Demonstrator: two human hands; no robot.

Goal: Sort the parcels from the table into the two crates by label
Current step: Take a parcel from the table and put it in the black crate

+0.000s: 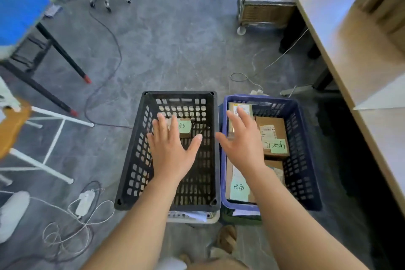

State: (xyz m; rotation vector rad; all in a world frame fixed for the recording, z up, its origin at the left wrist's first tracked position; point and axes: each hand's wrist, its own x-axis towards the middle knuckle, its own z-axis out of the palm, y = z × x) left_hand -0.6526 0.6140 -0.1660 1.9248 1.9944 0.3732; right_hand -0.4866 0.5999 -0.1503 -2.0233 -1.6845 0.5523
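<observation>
Two crates are sitting side by side on the grey floor, touching along their long sides: a black crate (pixel 140 149) on the left and a blue crate (pixel 302 155) on the right. Both hands are hovering above them, palms down, fingers spread, each grip released and holding nothing. The left hand (pixel 169 149) is hanging over the middle of the black crate, its fingertips partly covering a small brown parcel (pixel 185 127) lying toward the far end, which is carrying a green handwritten label. The right hand (pixel 243 144) is hanging over the left part of the blue crate, thumb reaching toward the shared rims.

The blue crate is holding several parcels. A far parcel (pixel 240 108) with a printed label is lying at the back left corner, partly behind the right fingers. A cardboard box (pixel 274 136) with a white shipping label and a green note is lying along the right side. A near parcel (pixel 240 186) with a green note is lying at the front left, under the right forearm, and another box corner (pixel 277 167) is showing just beside it.

The bench (pixel 341 35) is running along the right edge, well apart from the hands; blurred cardboard is sitting at its far corner. Cables (pixel 105 35) are trailing across the floor on the left.
</observation>
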